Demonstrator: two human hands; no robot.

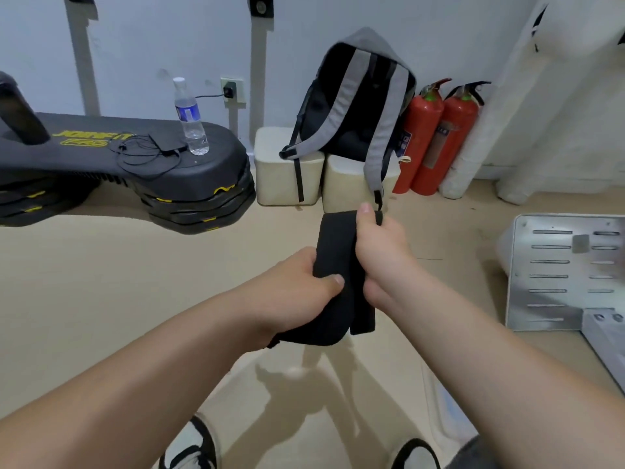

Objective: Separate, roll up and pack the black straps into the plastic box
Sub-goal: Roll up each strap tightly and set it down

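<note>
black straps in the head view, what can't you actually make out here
- Black straps: the left hand and right hand cover the middle of the bundle, so the strap count and any rolling stay hidden.
- Plastic box: none recognisable anywhere in the head view.
- Fire extinguishers: labels too small and blurred to read.
- Shoes: cut off by the bottom edge.

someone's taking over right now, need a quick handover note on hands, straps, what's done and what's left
Left hand: shut on the lower part of the black strap.
Right hand: shut on its upper end, thumb on top.
The strap is held in the air above the floor, folded or doubled, not rolled into a coil.
Plastic box: not in view; no packed straps visible.
Left: finish separating, roll the strap up, find the box and pack it.
</note>
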